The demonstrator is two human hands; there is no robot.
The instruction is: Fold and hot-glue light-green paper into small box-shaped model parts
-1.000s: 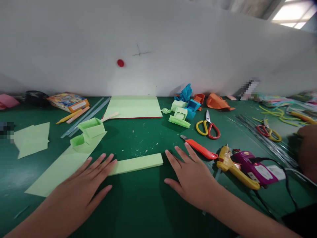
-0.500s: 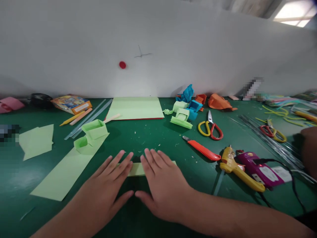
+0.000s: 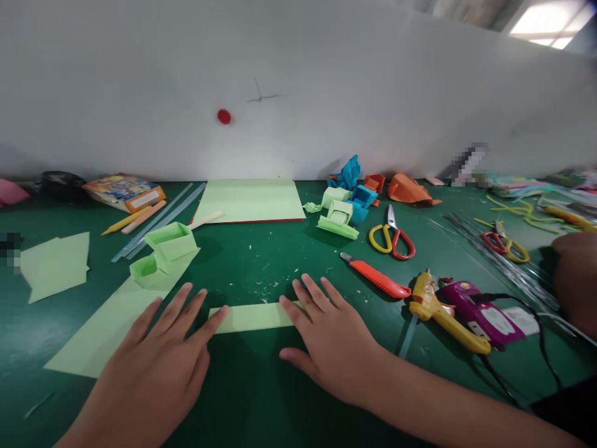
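Observation:
A narrow strip of light green paper point(image 3: 259, 318) lies flat on the green tabletop before me. My left hand point(image 3: 161, 354) is open, palm down, its index fingertip resting on the strip's left end. Over the right end spreads my right hand point(image 3: 326, 336), also open, its fingers covering that part of the strip. Beyond my left hand is a longer light green paper piece point(image 3: 107, 323), partly hidden by that hand. Two folded green paper boxes point(image 3: 170, 242) stand on its far end.
A stack of green sheets point(image 3: 249, 200) lies near the wall. To the right are folded paper pieces point(image 3: 339, 214), scissors point(image 3: 392, 235), an orange utility knife point(image 3: 377, 278), a yellow glue gun point(image 3: 445, 317) and a purple corded device point(image 3: 480, 314). Another person's arm point(image 3: 576, 280) shows at the right edge.
My hands have spread apart along the strip, the left moving left and the right moving right. More of the strip's middle shows between them. The view has shifted slightly.

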